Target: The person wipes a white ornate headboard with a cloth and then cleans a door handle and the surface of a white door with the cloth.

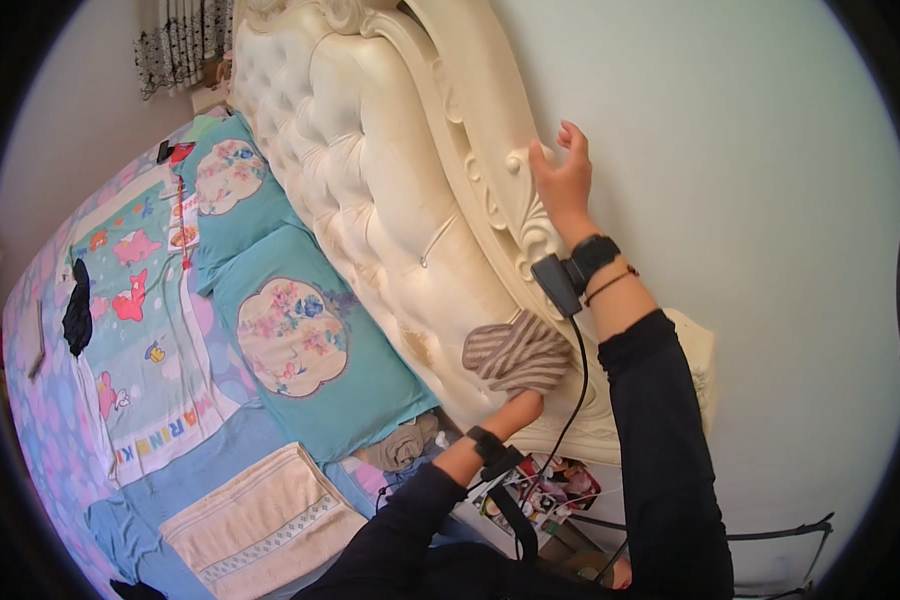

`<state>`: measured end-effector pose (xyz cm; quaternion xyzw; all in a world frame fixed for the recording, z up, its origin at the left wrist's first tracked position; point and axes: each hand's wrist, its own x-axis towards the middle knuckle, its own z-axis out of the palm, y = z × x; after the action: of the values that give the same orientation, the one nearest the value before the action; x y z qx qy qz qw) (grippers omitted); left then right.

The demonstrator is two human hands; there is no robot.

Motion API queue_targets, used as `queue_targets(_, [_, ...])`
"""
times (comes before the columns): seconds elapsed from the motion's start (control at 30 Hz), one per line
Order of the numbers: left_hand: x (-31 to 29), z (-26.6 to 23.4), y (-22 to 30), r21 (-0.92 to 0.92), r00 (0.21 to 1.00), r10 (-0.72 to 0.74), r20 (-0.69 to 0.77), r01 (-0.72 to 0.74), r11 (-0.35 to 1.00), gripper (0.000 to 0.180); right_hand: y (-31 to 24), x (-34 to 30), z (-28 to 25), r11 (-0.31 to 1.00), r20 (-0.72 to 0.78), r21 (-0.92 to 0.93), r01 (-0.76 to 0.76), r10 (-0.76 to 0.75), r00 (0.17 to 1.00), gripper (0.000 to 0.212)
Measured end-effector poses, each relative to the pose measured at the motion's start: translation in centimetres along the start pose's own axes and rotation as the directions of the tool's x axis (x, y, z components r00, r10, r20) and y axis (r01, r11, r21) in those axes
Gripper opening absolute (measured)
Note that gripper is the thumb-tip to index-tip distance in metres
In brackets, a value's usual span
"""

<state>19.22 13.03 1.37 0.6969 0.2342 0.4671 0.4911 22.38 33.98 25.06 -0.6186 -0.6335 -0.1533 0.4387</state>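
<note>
A brown-and-beige striped cloth (518, 352) lies bunched against the cream tufted headboard (335, 130), near its lower right end. My left hand (523, 408) is at the cloth's lower edge and grips it; the cloth hides most of the fingers. Higher up, my right hand (564, 190) is raised at the headboard's carved outer frame (480, 170), beside the wall. Its thumb and fingers stand apart, slightly curled, with nothing between them. Whether it touches the frame I cannot tell. Both wrists carry black straps with a small device and cable.
Two teal pillows with floral patches (293, 338) lie along the headboard. On the bed are a beige towel (265, 520), a cartoon-print cloth (135, 330) and a black cloth (77, 310). A cluttered bedside surface (560, 495) is near my left forearm. A black cable (575, 400) hangs between my arms.
</note>
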Motion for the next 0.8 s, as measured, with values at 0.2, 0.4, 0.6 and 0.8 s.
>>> queue_targets(0.2, [3.2, -7.2, 1.4, -0.293, 0.896, -0.268, -0.354, 0.165, 0.942, 0.049, -5.2, -8.3, -6.9, 0.965, -0.081, 0.253, 0.07, -0.05, 0.995, 0.034])
queue_targets(0.4, [10.1, -5.1, 0.1, 0.3, 0.969, -0.047, -0.244, 0.122, 0.946, 0.051, -3.3, -19.7, -11.8, 1.0, 0.035, -0.008, 0.02, -0.02, 0.999, 0.027])
queue_targets(0.6, [10.3, -3.2, -1.4, 0.348, 0.951, -0.269, -0.15, 0.305, 0.886, 0.041, -0.4, -25.3, -12.7, 0.984, 0.121, -0.052, -0.172, 0.177, 0.977, 0.029])
queue_targets(0.8, [9.6, -5.2, 0.8, 0.221, 0.925, -0.304, -0.227, 0.353, 0.909, 0.044, 0.5, -27.5, -11.9, 0.901, 0.145, 0.111, -0.419, 0.402, 0.904, 0.03])
